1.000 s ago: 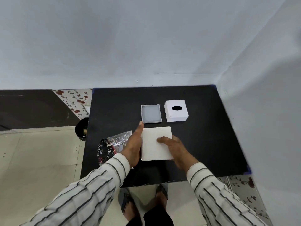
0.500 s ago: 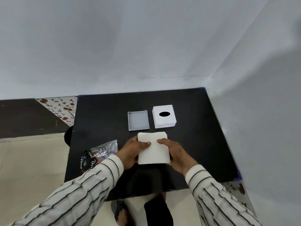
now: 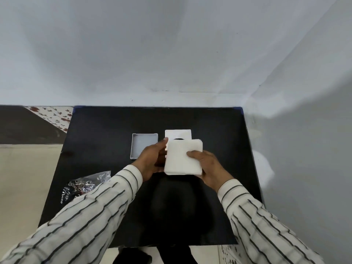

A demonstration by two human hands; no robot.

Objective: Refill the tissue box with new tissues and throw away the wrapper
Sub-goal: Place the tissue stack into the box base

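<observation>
Both hands hold a white stack of tissues (image 3: 182, 159) above the black table (image 3: 106, 134). My left hand (image 3: 152, 159) grips its left edge and my right hand (image 3: 207, 166) grips its right edge with the thumb on top. Behind the stack stands the white tissue box top (image 3: 178, 133), its dark oval opening mostly hidden by the tissues. The shallow grey box base (image 3: 144, 144) lies open to its left. The crumpled clear and black wrapper (image 3: 83, 184) lies on the table's left side, partly under my left sleeve.
White walls close in behind the table and along its right side. Beige floor and a patterned strip lie to the left. The table's near half holds only my forearms.
The tissue stack was lifted off the table and carried forward, so it now overlaps the white box top. Both hands moved with it, still gripping its edges.
</observation>
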